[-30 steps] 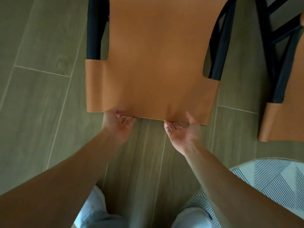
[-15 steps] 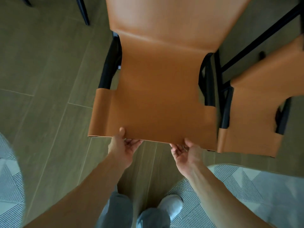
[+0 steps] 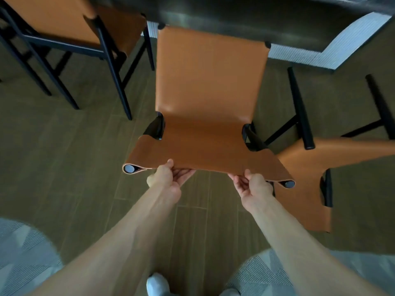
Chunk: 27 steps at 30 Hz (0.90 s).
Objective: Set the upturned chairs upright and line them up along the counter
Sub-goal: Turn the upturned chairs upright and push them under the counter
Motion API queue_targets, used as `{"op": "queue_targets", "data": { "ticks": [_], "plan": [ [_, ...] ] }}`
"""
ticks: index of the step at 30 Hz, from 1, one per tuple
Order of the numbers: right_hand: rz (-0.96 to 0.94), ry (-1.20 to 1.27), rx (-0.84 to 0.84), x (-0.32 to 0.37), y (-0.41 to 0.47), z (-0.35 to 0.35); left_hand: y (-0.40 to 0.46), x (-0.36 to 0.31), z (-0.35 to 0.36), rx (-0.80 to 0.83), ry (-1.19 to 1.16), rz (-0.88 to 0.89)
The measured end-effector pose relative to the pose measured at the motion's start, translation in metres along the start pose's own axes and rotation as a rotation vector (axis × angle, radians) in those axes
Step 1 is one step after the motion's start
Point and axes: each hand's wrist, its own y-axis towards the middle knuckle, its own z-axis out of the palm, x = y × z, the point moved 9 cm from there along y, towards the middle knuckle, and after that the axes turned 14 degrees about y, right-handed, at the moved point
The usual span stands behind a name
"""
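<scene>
- Tan leather, slung over a black frame: that is the chair point(image 3: 210, 99) you are holding, and it is sitting between you and the dark counter point(image 3: 267, 20), its back towards the counter
- Your left hand point(image 3: 168, 178) and right hand point(image 3: 253, 188) are both pinching the leather's near edge, thumbs on top and fingers curled beneath
- The leather is looking soft and smooth, so it is probably sagging and sliding under a pull; the rail ends point(image 3: 129, 168) inside the rolled corners are likely giving a firmer hold
- The frame is looking stiff and fairly heavy, so you are likely needing both hands throughout
- An upright chair point(image 3: 70, 22) is standing to the left, well apart; a tipped chair point(image 3: 316, 167) is lying just beside your right hand, its legs pointing up towards the counter
- Bare floor point(image 3: 70, 159) to the left is offering the most room; rugs point(image 3: 23, 255) are lying near your feet
</scene>
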Motion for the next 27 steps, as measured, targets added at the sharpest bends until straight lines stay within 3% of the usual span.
{"op": "queue_targets", "data": {
  "ticks": [6, 17, 27],
  "plan": [
    [-0.125, -0.077, 0.121, 0.046, 0.012, 0.074, 0.010, -0.068, 0.054, 0.042, 0.131, 0.184],
    [-0.268, -0.211, 0.189, 0.121, 0.042, 0.200, 0.038, -0.170, 0.149, 0.013, 0.324, 0.428],
    [-0.345, -0.339, 0.195, 0.171, 0.071, 0.294, 0.059, -0.247, 0.229, -0.055, 0.415, 0.467]
  ]
}}
